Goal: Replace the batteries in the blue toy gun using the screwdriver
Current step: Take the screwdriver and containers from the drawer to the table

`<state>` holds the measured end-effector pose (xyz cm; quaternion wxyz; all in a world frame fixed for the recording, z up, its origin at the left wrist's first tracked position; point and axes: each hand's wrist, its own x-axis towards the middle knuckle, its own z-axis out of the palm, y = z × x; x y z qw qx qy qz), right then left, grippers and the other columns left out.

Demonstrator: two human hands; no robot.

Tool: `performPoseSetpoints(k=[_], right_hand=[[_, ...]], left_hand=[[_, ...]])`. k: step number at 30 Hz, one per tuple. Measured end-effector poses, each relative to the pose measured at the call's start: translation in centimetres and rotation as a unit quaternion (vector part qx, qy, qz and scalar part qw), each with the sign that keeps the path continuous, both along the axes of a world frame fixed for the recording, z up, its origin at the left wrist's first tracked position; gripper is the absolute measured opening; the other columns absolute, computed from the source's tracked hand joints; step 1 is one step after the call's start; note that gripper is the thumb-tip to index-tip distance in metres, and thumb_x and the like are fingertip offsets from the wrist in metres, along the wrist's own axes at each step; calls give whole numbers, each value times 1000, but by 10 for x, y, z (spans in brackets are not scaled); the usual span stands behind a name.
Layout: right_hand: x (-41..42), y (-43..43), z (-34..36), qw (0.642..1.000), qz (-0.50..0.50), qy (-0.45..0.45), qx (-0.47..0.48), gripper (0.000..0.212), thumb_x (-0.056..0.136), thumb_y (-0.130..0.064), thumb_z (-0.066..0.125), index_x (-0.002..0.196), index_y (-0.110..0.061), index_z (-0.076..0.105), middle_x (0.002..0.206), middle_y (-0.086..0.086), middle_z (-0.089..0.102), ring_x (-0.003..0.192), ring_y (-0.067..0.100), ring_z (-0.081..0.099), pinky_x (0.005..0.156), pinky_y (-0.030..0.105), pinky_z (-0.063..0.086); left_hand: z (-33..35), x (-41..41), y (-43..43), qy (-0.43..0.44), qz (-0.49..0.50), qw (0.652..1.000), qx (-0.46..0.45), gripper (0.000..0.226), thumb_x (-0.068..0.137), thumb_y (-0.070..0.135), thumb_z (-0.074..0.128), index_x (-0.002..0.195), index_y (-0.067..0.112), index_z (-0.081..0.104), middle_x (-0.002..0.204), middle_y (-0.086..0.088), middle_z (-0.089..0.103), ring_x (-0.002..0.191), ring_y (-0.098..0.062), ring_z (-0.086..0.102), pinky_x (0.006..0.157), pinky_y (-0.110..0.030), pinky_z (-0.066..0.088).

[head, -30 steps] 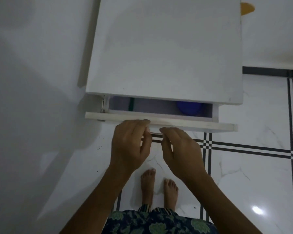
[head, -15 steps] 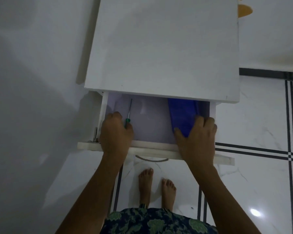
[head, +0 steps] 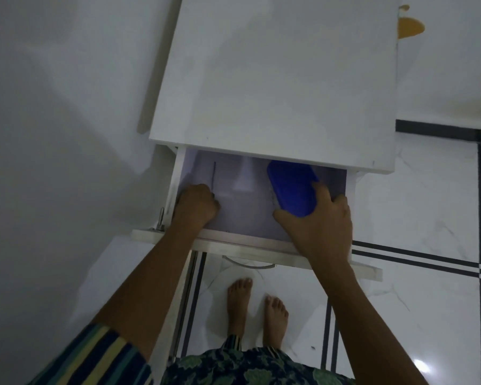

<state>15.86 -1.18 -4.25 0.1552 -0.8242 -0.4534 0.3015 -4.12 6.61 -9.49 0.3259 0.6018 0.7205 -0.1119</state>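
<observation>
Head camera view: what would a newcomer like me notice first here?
The bright blue toy gun stands out, lying at the right of the open white drawer with the right hand gripping its near end. At the drawer's left, the left hand grips a screwdriver, its thin shaft pointing away from the person.

White cabinet [head: 283, 79], glossy top; drawer [head: 247, 247] under it stands open, curved metal handle [head: 247, 264] on its front. White marble-look floor [head: 414, 218] with dark double stripes. Two bare feet [head: 239, 301] below drawer front. Orange object [head: 410, 27] partly hidden behind cabinet, top right.
</observation>
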Motion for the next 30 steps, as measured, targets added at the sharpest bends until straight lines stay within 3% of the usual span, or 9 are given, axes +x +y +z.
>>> performPoseSetpoints(k=[3,8,10,12,16,21,24,30], right_hand=[[4,-12,26,999,0,40,14,81,68,-51,77,138,-24,48,117,8,52,101,23,53,76,29,40],[-4,-46,63,996,6,84,26,81,66,-51,75,138,-30,43,116,-2,45,103,18,49,78,32,46],[-12,-58,68,995,3,91,33,81,66,-48,77,137,-33,41,118,-6,43,106,16,47,78,31,44],[-19,-67,68,995,-5,91,45,82,66,-46,78,137,-35,40,125,-6,42,109,15,44,80,30,43],[-24,-75,66,993,-8,78,90,84,65,-41,82,138,-32,41,136,-2,42,116,15,39,80,27,38],[-22,-63,63,988,9,50,147,86,66,-40,83,140,-25,42,141,4,42,124,20,37,75,12,28],[-18,-50,61,985,10,36,168,87,67,-45,81,141,-23,41,140,6,43,124,21,38,84,27,36],[-12,-39,63,985,-2,17,171,86,63,-57,68,138,-25,42,137,3,46,121,20,39,91,49,48]], left_hand=[[32,0,-20,-56,86,989,102,39,96,23,45,59,14,39,54,-2,39,49,-16,39,47,-24,27],[72,10,-101,-39,103,957,268,28,99,30,40,74,18,44,56,4,41,46,-10,40,46,-24,31],[64,19,-127,-92,133,947,278,29,98,33,41,73,19,44,55,6,42,45,-10,42,45,-26,37],[52,28,-137,-165,213,923,274,28,97,31,44,71,19,45,56,5,45,47,-10,45,46,-18,39],[40,39,-140,-212,289,873,330,23,96,15,52,73,9,50,57,7,45,49,-3,44,49,-9,40],[25,44,-129,-286,310,864,277,29,96,28,49,71,14,50,59,3,46,53,-7,43,53,-12,36],[29,50,-111,-288,330,858,268,29,98,29,48,74,12,50,59,2,47,52,-8,42,52,-20,37],[49,64,-94,-311,321,854,266,29,98,29,47,81,6,51,60,3,46,48,-2,45,49,-9,36]])
